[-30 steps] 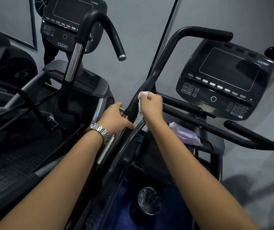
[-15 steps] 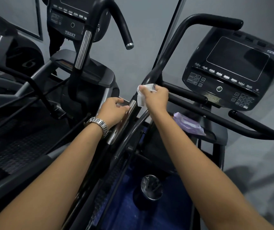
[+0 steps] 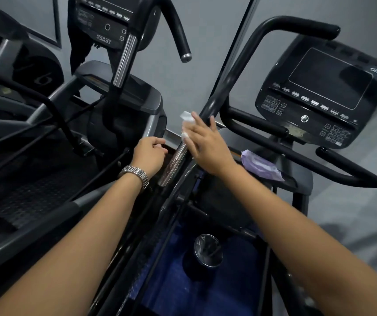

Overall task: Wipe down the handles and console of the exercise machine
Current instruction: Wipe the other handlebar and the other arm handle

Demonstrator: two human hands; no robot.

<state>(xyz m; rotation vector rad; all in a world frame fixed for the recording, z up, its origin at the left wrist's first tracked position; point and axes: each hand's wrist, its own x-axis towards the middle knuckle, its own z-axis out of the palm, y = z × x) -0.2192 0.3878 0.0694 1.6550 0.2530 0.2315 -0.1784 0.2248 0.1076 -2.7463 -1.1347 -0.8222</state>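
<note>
The machine's long black handle (image 3: 233,71) rises from the centre to a curved grip at the upper right, with a silver sensor section (image 3: 174,163) lower down. My right hand (image 3: 208,142) wraps the handle just above the silver section, holding a white wipe (image 3: 188,120) against it. My left hand (image 3: 149,156), with a metal watch on the wrist, hovers loosely curled just left of the silver section and holds nothing. The black console (image 3: 319,92) with its dark screen and keypad is at the right.
A purple wipes packet (image 3: 261,166) lies on the ledge below the console. A second machine with its own console (image 3: 105,21) and handle (image 3: 125,58) stands at the left. A lined black bin (image 3: 206,252) sits on the blue floor mat below.
My right hand has slid the wipe up the handle and loosened its grip. My left hand has let go of the silver section and drawn slightly left. The view has tilted downward.
</note>
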